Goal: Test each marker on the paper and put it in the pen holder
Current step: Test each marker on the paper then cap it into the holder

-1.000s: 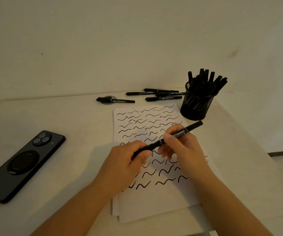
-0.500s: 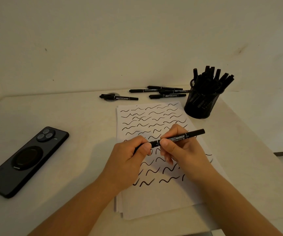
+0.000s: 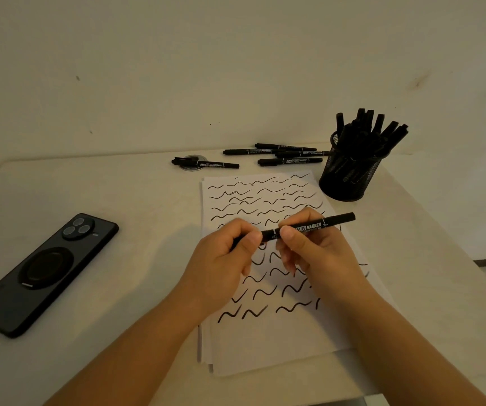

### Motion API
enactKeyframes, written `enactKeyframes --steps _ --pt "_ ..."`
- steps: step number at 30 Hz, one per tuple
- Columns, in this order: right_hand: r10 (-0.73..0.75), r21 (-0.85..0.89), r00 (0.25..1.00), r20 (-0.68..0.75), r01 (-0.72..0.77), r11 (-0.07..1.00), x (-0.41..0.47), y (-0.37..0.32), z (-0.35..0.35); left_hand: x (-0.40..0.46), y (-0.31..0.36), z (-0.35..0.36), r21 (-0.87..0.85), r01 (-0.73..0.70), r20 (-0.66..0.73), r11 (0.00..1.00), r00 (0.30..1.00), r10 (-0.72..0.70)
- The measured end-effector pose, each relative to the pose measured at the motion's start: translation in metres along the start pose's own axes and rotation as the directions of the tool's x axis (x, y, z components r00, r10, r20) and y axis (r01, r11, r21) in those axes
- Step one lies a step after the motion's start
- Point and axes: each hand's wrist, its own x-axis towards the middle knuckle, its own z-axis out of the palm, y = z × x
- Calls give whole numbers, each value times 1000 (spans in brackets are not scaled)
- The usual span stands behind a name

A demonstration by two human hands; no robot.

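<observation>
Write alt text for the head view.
Both hands, left hand and right hand, hold one black marker level above scribbled paper. Behind: loose markers, a full pen holder; phone at left.

Left hand [image 3: 221, 256] and right hand [image 3: 315, 250] (thumbs uppermost) pinch one marker [image 3: 309, 227] between them.

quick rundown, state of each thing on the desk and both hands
marker: held level above the paper, both ends capped
left hand: grips its left end
right hand: pinches its barrel
paper: flat, covered in squiggles
pen holder: upright, full of markers
loose markers: lying capped
phone: face down
</observation>
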Motion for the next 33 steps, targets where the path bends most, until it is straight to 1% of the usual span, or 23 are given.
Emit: enactKeyframes --steps 1,3,4,5,6,7,8,9,10,11,12,13,14,16,19,21,24,26,28,29,30,31,33 --pt "15 48 1000 -21 -14 999 1 -1 -1 1 -1 -2 -6 10 -27 1000 1000 -10" --pt "48 147 991 -125 -29 989 3 -3 -5 2 -3 -8 6 17 -94 1000 995 -16" --pt "60 172 978 -199 -25 985 4 -4 -9 2 -5 -12 18 19 -125 1000 992 -16" --pt "55 147 960 -274 -15 989 4 -5 -12 2 -6 -15 26 22 -153 999 988 -18" --pt "30 67 940 -339 -7 998 5 -5 -15 2 -7 -19 28 24 -178 999 984 -19" --pt "-20 -59 923 -383 -3 998 5 -4 -16 3 -8 -21 29 25 -201 999 979 -19" --pt "-84 -210 915 -394 -1 978 6 -3 -15 4 -8 -23 30 24 -223 999 975 -17" --pt "-150 -370 919 -365 5 929 6 -1 -12 5 -8 -24 34 20 -240 999 971 -11" --pt "-201 -523 930 -307 12 852 7 1 -8 6 -7 -25 47 13 -254 999 967 0" --pt "-243 -668 940 -240 21 744 7 3 -5 7 -6 -25 69 3 -263 998 965 16" --pt "-291 -791 941 -172 44 610 7 4 -2 7 -5 -25 93 -10 -269 996 962 34" --pt "-342 -877 934 -104 76 474 8 4 1 7 -3 -25 118 -22 -273 993 961 54" --pt "-382 -927 923 -41 107 360 8 3 3 7 -1 -26 149 -34 -269 988 960 74" --pt "-432 -959 899 72 181 217 10 -4 11 9 4 -28 232 -58 -234 971 966 114" --pt "-461 -953 859 222 292 85 13 -16 22 14 14 -32 364 -117 -149 924 972 182" --pt "-467 -945 841 272 326 36 19 -24 24 19 21 -34 414 -163 -115 896 967 229" --pt "-446 -937 839 312 349 2 32 -37 23 32 30 -36 419 -233 -75 878 954 289" --pt "-389 -942 870 304 336 14 44 -45 18 47 31 -40 358 -256 -57 898 954 295" --pt "-333 -964 920 204 249 96 58 -52 8 69 27 -47 296 -244 -41 924 963 267" --pt "-338 -968 931 140 201 152 65 -56 0 82 21 -52 296 -230 -37 927 967 252" --pt "-359 -964 930 82 166 209 71 -60 -8 97 14 -58 341 -210 -32 916 972 235" --pt "-387 -953 922 27 141 269 76 -64 -15 112 6 -64 429 -177 -22 886 978 207" --pt "-468 -925 880 -76 112 362 85 -76 -28 138 -14 -78 616 -113 26 779 992 124"
